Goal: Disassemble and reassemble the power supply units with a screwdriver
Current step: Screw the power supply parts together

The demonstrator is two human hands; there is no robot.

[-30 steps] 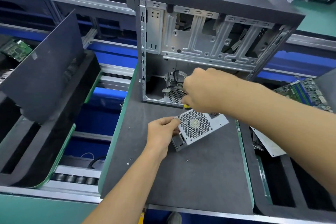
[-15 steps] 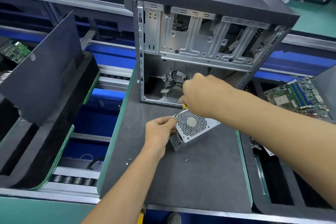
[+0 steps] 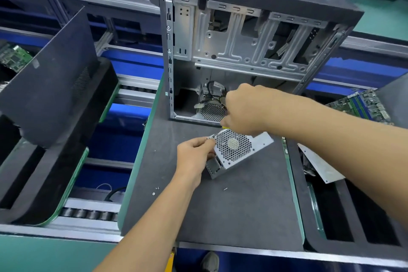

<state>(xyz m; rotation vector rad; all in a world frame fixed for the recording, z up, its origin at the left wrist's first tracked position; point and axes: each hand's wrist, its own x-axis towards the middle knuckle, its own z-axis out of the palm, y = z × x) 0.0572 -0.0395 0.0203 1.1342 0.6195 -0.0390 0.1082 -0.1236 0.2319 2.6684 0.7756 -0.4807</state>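
Observation:
A small silver power supply unit [image 3: 237, 150] with a honeycomb fan grille lies tilted on the dark grey mat [image 3: 220, 212]. My left hand [image 3: 195, 153] grips its left corner. My right hand [image 3: 245, 112] is curled round a screwdriver with a yellow handle [image 3: 225, 127], mostly hidden in my fist, held just above the unit's top left edge. Behind stands an open computer case [image 3: 242, 35] with a second power supply [image 3: 213, 110] and cables inside at the bottom. Loose screws [image 3: 155, 191] lie on the mat; another screw [image 3: 225, 189] lies nearer the unit.
A black side panel [image 3: 50, 73] leans in a foam tray at the left. Circuit boards lie at the far left [image 3: 13, 57] and at the right [image 3: 364, 104]. A metal plate [image 3: 320, 165] sits in the right tray. The roller conveyor [image 3: 88, 214] runs below.
The view shifted slightly. Both hands stay on the power supply unit and screwdriver; the unit barely moved.

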